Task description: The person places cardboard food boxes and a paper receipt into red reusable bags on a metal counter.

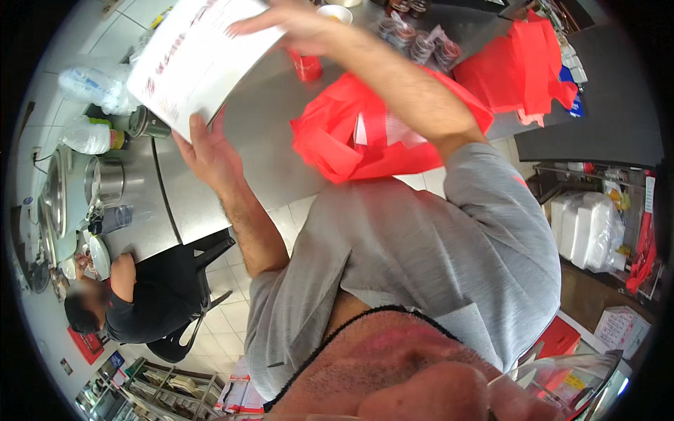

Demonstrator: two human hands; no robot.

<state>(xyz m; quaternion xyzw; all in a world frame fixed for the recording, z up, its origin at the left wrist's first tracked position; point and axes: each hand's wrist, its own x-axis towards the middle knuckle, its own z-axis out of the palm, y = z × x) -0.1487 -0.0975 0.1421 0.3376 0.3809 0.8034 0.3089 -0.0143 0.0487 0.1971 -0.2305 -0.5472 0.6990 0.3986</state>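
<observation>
A flat white box (205, 63) with dark red printing is lifted over the far left of the steel table, tilted. My left hand (208, 158) grips its near corner, thumb on top and fingers underneath. Across its right edge lies my right hand (300, 29), blurred, with fingers over the top face. Below my right forearm, a red fabric bag (331, 142) sits open at the table's front edge, partly hidden by the arm. White packaging (389, 129) shows inside it.
A second red bag (489, 68) stands at the right, beside several plastic-wrapped cups (421, 47). A red container (308, 66) is near my right hand. Metal pots (108, 179) line the left. A person in black (158, 294) sits at the table's left end.
</observation>
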